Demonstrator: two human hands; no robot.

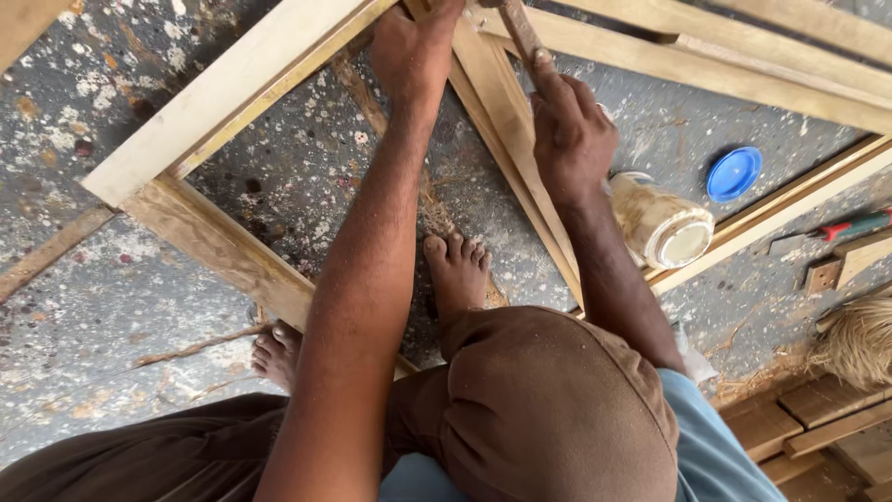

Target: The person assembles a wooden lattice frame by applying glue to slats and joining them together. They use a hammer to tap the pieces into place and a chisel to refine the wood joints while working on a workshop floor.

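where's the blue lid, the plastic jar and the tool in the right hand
blue lid [734, 173], head view, centre of its round top
plastic jar [662, 226], head view, on its clear side wall near the open mouth
wooden tool handle [520, 30], head view, on the shaft above the right hand [569, 130]

This was a carpentry workshop, worked at floor level. A pale, unpainted wooden frame [223, 139] of jointed rails lay flat on a grey concrete floor [84, 307] speckled with white paint splashes and scattered with wood shavings. Right of the frame lay a red-handled hand tool [850, 226], a small square wooden offcut [821, 276] and a bundle of tan fibre [859, 342]. Below these, short brown timber pieces [818, 418] were stacked together.
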